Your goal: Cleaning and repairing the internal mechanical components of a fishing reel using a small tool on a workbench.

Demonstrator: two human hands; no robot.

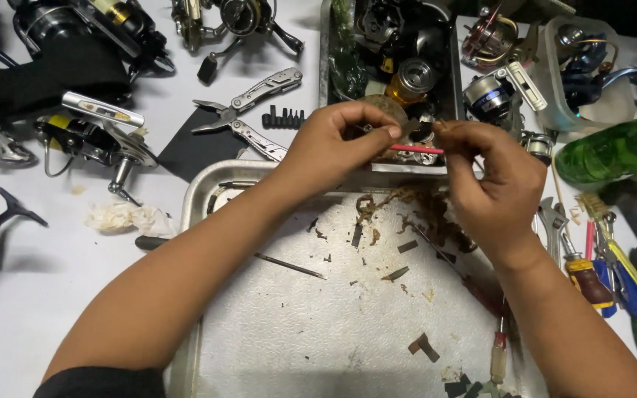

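- The left hand (pixel 333 144) is pinched shut on a thin pink rod (pixel 416 149), thumb and forefinger closed over its left end, held above the far rim of the metal tray (pixel 208 191).
- The right hand (pixel 488 180) grips the other end of the pink rod, its fingertips curled in; a small dark part (pixel 416 127) sits between the two hands, too small to make out.
- The pink rod lies roughly level, just above the far edge of the metal tray and in front of a metal bin (pixel 457 74) full of reel parts.
- The metal tray's floor carries brownish grime and small dark scraps (pixel 407 247), thickest towards its far right corner; a thin metal pin (pixel 289 266) lies left of them.
- Beyond the metal tray's far left corner, a folding multi-tool (pixel 248 110) lies open on the white bench (pixel 38 295), with a row of black bits (pixel 283 118) just beside it.
- Left of the metal tray rests a crumpled tissue (pixel 123 217), with fishing reels (pixel 82 136) further left.
- Right of the metal tray lie a wrench (pixel 553 225), a screwdriver with a yellow handle (pixel 587 278) and a green bottle (pixel 617 151).
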